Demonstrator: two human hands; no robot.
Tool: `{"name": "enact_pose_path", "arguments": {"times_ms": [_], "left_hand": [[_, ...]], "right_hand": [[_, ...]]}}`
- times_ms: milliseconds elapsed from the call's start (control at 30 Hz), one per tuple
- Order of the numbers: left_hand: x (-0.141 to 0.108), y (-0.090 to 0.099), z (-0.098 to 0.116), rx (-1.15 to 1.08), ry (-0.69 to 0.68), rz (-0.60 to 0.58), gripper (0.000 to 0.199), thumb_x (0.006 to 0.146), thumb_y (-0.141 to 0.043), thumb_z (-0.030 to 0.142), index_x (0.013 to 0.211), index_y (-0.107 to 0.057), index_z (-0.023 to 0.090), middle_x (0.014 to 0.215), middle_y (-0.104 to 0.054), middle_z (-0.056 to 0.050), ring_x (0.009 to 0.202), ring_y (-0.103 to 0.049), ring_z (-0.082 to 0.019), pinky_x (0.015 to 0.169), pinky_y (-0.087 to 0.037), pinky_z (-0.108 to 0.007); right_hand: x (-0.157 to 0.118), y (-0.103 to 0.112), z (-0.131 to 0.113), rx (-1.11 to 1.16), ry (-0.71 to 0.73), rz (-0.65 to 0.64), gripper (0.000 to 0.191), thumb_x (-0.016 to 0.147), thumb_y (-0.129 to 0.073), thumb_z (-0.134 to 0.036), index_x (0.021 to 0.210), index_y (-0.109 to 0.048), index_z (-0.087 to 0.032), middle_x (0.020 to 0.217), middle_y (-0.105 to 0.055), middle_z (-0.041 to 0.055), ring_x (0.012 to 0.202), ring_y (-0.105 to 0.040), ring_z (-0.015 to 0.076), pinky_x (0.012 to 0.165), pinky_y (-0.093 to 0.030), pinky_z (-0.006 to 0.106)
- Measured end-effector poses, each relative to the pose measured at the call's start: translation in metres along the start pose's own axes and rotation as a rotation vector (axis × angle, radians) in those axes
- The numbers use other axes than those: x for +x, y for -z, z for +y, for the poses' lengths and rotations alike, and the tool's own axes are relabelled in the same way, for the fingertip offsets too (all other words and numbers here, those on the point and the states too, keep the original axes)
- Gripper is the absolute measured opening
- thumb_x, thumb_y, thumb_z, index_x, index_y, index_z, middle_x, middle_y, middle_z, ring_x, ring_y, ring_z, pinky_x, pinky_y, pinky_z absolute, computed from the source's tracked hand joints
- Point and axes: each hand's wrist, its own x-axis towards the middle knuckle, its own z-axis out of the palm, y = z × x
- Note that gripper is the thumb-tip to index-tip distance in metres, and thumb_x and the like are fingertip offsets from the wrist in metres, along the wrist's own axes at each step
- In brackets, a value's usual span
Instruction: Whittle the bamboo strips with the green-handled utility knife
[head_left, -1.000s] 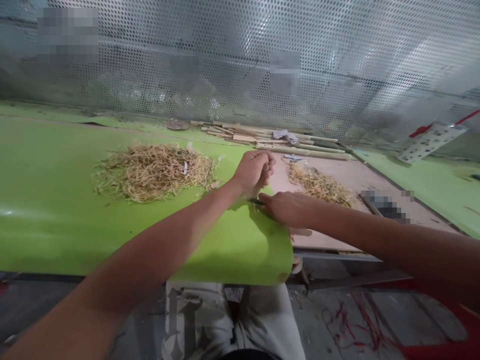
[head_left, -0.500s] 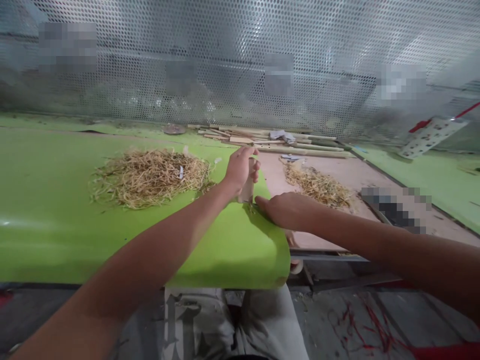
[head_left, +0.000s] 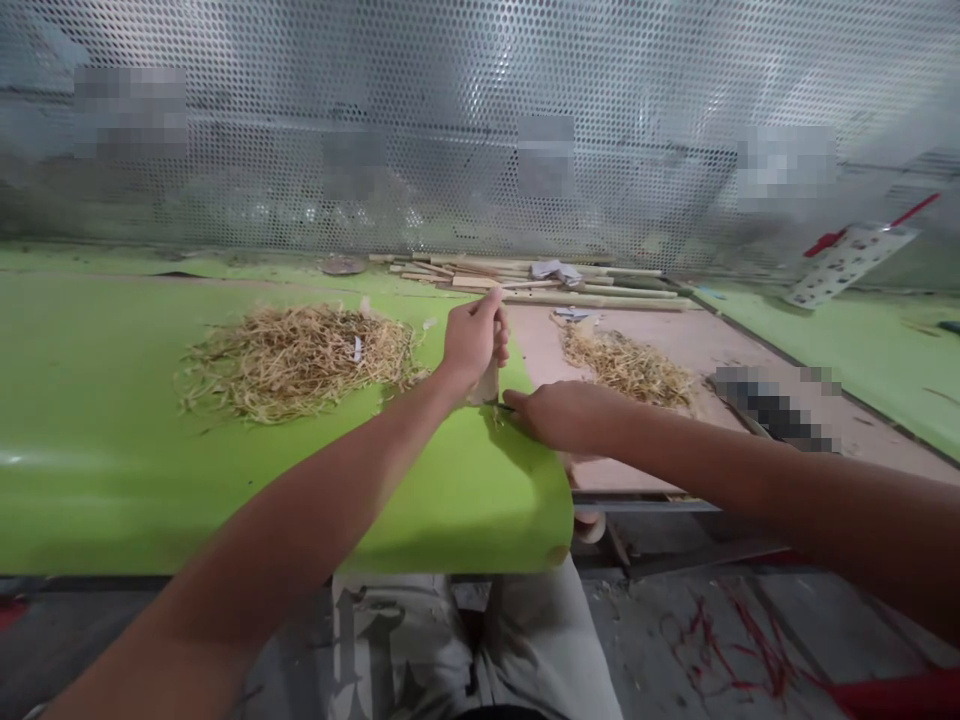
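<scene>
My left hand (head_left: 475, 342) is closed round a pale, flat-sided block (head_left: 489, 384) that stands on the green sheet (head_left: 450, 480). Just to its right, my right hand (head_left: 551, 412) is closed on a thin dark tool (head_left: 506, 407), whose tip points at the foot of the block. Small yellowish bits lie under that tip. A large heap of dry yellow strands (head_left: 300, 360) lies left of my hands, and a smaller heap (head_left: 626, 365) sits on the pinkish board to the right.
Thin wooden sticks (head_left: 600, 297) lie behind my hands, below a perforated metal panel (head_left: 435, 150). A patterned cup (head_left: 851, 265) with a red straw leans at the right. A dark, partly blurred object (head_left: 776, 408) rests on the board. Red strings (head_left: 739, 650) are on the floor.
The view has shifted slightly. My left hand's fingers have drawn in closer round the block, with the thumb over its top. My right hand remains beside the block's foot.
</scene>
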Motion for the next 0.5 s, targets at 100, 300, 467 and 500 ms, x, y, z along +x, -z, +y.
{"name": "enact_pose_path", "arguments": {"times_ms": [100, 300, 467, 500], "left_hand": [[0.005, 0.002, 0.001, -0.007, 0.005, 0.116, 0.039, 0.087, -0.05, 0.041, 0.056, -0.045, 0.019, 0.041, -0.044, 0.005, 0.03, -0.04, -0.003, 0.036, -0.032, -0.018], [0.013, 0.016, 0.003, -0.035, -0.019, 0.133, 0.036, 0.085, -0.052, 0.041, 0.057, -0.046, 0.019, 0.041, -0.046, 0.005, 0.031, -0.041, -0.004, 0.035, -0.033, -0.018], [0.003, 0.009, 0.001, 0.024, -0.023, -0.085, 0.039, 0.085, -0.052, 0.042, 0.055, -0.046, 0.018, 0.04, -0.045, 0.006, 0.03, -0.04, -0.003, 0.037, -0.033, -0.017], [0.001, 0.007, 0.0, 0.031, -0.023, -0.128, 0.04, 0.085, -0.052, 0.042, 0.054, -0.046, 0.018, 0.039, -0.045, 0.006, 0.029, -0.04, -0.003, 0.037, -0.033, -0.017]], "right_hand": [[-0.003, -0.007, -0.003, -0.081, -0.017, 0.056, 0.047, 0.093, -0.029, -0.021, 0.139, -0.04, -0.019, 0.073, -0.066, 0.0125, 0.066, -0.064, 0.0251, 0.054, -0.042, 0.032], [-0.006, -0.009, -0.001, -0.087, -0.02, 0.099, 0.041, 0.094, -0.03, -0.025, 0.13, -0.047, -0.017, 0.069, -0.065, 0.0121, 0.069, -0.065, 0.0261, 0.055, -0.041, 0.03], [-0.012, -0.001, 0.006, -0.033, -0.022, 0.104, 0.041, 0.096, -0.026, -0.037, 0.124, -0.051, -0.02, 0.076, -0.068, 0.0116, 0.067, -0.064, 0.0238, 0.053, -0.035, 0.028], [-0.014, 0.001, 0.007, -0.031, -0.023, 0.102, 0.041, 0.096, -0.026, -0.037, 0.124, -0.05, -0.02, 0.075, -0.067, 0.0117, 0.066, -0.063, 0.024, 0.052, -0.034, 0.028]]}}
